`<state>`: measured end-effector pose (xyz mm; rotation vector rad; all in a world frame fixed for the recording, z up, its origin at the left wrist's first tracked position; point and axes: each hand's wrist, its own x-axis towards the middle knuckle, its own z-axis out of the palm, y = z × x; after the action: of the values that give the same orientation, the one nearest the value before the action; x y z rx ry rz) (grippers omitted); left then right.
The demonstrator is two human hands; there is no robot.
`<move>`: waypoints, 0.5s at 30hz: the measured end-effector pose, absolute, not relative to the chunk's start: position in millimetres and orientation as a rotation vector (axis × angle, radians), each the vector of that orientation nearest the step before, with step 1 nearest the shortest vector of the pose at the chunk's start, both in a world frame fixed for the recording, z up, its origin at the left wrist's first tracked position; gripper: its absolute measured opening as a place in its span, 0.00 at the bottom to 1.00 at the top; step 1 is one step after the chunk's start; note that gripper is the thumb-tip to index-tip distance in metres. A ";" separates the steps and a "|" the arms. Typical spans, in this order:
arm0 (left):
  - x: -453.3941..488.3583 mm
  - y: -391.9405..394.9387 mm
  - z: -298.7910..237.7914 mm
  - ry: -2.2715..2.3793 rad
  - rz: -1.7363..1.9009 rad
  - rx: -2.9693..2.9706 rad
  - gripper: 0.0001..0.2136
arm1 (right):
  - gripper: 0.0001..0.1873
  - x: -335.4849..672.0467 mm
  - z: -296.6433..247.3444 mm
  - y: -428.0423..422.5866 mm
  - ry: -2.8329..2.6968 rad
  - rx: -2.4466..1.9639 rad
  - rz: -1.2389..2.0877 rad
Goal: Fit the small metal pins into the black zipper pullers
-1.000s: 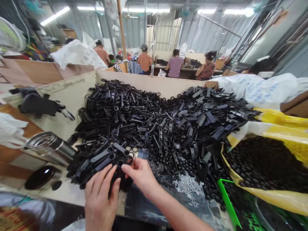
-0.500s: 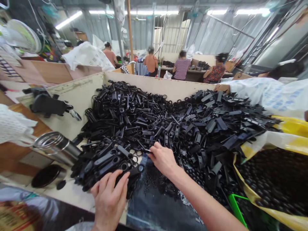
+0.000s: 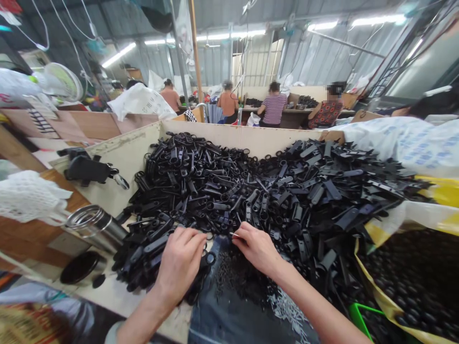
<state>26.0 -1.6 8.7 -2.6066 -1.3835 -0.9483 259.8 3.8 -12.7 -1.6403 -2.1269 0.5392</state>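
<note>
My left hand (image 3: 182, 255) is over the near-left part of the heap of black plastic parts (image 3: 222, 184), its fingers bent and drawn together. What lies under its fingertips is hidden. My right hand (image 3: 256, 246) pinches a thin, pale, pin-like piece (image 3: 234, 234) between thumb and forefinger, just right of the left fingertips. Below both hands lies a dark sheet (image 3: 222, 310) with small loose dark bits and a cluster of small pale metal pieces (image 3: 290, 308) on it. Flat black parts with ring ends (image 3: 210, 258) lie close to my left hand.
A steel flask (image 3: 96, 229) and a dark round cup (image 3: 84, 267) stand at left. To the right are a yellow-edged sack of black beads (image 3: 423, 282) and a green bin (image 3: 355, 315). A pale board wall (image 3: 229, 134) bounds the heap; several people sit beyond it.
My left hand has moved up and right from the near parts, its spread fingers now drawn together. My right hand has shifted slightly right and down. The view has tilted a little.
</note>
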 end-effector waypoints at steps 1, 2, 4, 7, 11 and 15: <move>32.6 5.7 14.3 -1.395 -0.951 -2.674 0.09 | 0.08 265.8 -11.5 1.4 -2.067 -1.614 0.574; 39.6 11.0 19.2 -1.395 -0.948 -2.720 0.09 | 0.08 272.0 -10.2 -1.7 -2.005 -1.590 0.614; 54.9 13.9 25.8 -1.341 -0.909 -2.794 0.11 | 0.09 284.9 -6.5 -11.8 -1.881 -1.560 0.699; 78.7 -1.6 22.6 -1.144 -0.824 -2.932 0.16 | 0.14 300.5 -0.3 -42.4 -1.708 -1.523 0.831; 103.7 -42.4 -11.9 -0.848 -0.904 -3.087 0.23 | 0.22 299.0 -3.8 -105.0 -1.167 -1.374 1.202; 113.4 -76.1 -58.5 -0.712 -1.218 -3.129 0.21 | 0.29 286.9 -23.5 -151.5 -0.798 -1.350 1.409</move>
<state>113.4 -76.1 -58.5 -3.1290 -0.7117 -1.2176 286.9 -151.5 -23.5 -1.3500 -0.7984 1.4087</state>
